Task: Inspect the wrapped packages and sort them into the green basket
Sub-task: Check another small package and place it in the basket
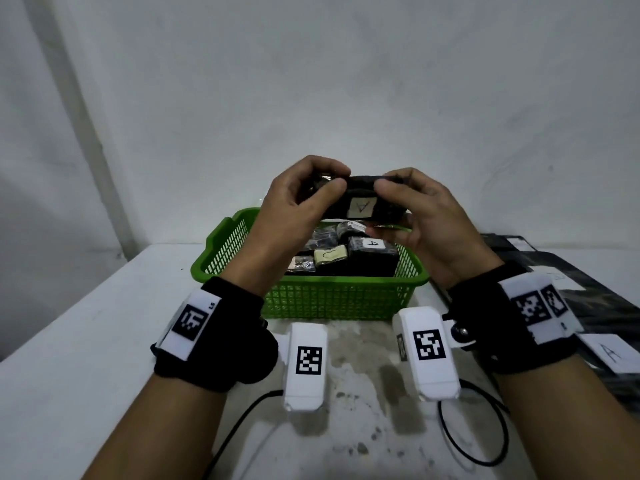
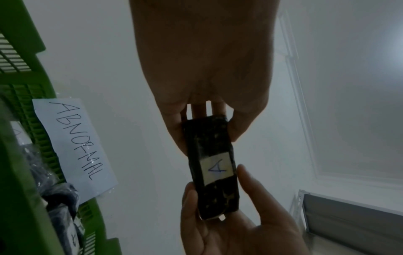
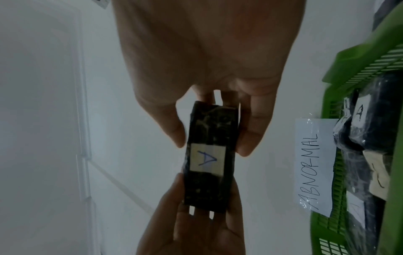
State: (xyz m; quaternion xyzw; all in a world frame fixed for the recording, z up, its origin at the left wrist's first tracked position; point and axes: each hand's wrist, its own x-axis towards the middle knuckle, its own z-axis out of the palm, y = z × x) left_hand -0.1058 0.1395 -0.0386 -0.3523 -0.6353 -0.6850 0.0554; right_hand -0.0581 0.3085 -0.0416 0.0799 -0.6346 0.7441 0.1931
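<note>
Above the basket, between both hands, a black wrapped package is held level, its white label marked "A" facing the person. A slip is the likely fault from here: the wrap looks glossy and the hold is at the ends only, so if one hand lets go early while turning it, the package could drop among the packages below or onto the table beside the right hand before the check is finished. A second risk is misreading the label, since more "A"-marked packages lie under and to the right of the hands. The left hand is curled round the left end, thumb in front, fingers behind. The right hand pinches the right end the same way.
</note>
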